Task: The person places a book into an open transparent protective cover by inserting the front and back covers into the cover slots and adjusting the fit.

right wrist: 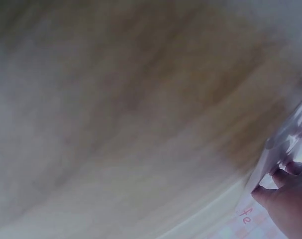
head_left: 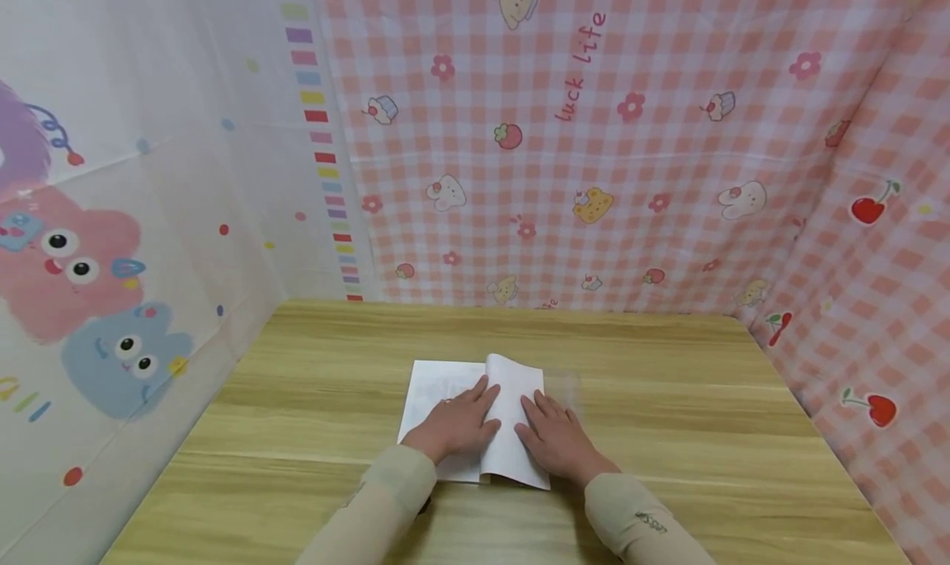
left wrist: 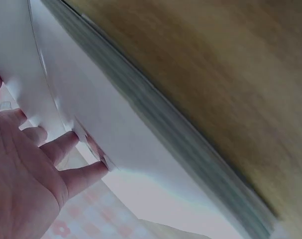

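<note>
Probably light and limp, the book (head_left: pixel 512 454) lay toward six o'clock in the head view, best gripped by its outer edges, left hand (head_left: pixel 458 423) and right hand (head_left: pixel 560 441) resting on it, fingers extended.

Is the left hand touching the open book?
Touching. The left wrist view shows it: fingertips of the left hand meet the open book on its white page.

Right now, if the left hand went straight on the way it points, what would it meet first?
Likely the curved white page: in the head view, the left hand slightly overlaps it, though depth is unclear.
</note>
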The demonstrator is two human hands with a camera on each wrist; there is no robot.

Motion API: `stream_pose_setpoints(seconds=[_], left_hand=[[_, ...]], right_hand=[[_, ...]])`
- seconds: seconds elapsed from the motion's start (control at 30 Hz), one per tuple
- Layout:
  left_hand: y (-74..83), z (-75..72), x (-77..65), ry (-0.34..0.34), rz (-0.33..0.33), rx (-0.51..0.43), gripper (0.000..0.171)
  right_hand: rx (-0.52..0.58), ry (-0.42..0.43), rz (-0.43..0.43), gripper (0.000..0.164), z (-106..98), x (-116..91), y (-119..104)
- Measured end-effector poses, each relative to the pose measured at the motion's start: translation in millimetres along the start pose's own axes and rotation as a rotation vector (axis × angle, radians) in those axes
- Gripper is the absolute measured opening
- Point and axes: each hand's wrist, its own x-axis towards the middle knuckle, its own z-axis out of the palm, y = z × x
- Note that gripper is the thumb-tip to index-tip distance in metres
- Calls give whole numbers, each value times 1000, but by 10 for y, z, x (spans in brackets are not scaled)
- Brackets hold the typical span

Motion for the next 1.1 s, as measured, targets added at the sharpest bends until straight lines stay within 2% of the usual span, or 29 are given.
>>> stream_pose_setpoints(seconds=[0.27, 0.47, 0.67, 1.1], left_hand=[[56, 34, 11, 4, -13, 72, 61], [-15, 82, 21, -2, 4, 26, 59], [-28, 45, 0, -37, 7, -5, 59], [42, 0, -23, -44, -18, 21, 58]], right_hand=[[-42, -21, 23, 55, -20, -4, -13], [-28, -28, 22, 54, -45, -18, -27], [4, -35, 30, 55, -78, -40, -49], [-72, -7, 56, 55, -82, -32, -77]])
